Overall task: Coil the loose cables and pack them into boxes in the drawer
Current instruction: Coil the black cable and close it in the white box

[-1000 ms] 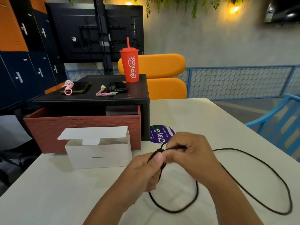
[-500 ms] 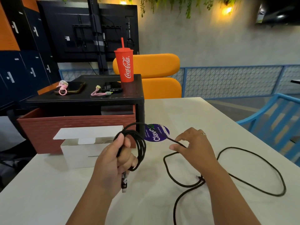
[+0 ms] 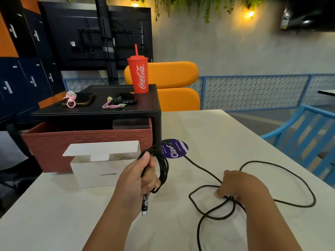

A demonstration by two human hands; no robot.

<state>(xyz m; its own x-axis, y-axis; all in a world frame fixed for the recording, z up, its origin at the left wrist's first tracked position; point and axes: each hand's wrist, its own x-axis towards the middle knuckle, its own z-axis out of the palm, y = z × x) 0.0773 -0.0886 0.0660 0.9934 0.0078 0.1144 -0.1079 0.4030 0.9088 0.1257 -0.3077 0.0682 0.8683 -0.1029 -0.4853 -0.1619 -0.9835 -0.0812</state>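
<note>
White tabletop carries the slack. The left hand is curled tight round several turns of the black USB cable, with the plug hanging below the fist. The right hand pinches the loose run where its loops cross beneath the grip. Pulling there could cinch a knot. An open white box waits beyond the left fist.

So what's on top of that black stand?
On the black stand: a red Coca-Cola cup with a straw, a dark phone under a pink ring strap, another pink strap and a small black gadget. Anything behind the cup is hidden.
</note>
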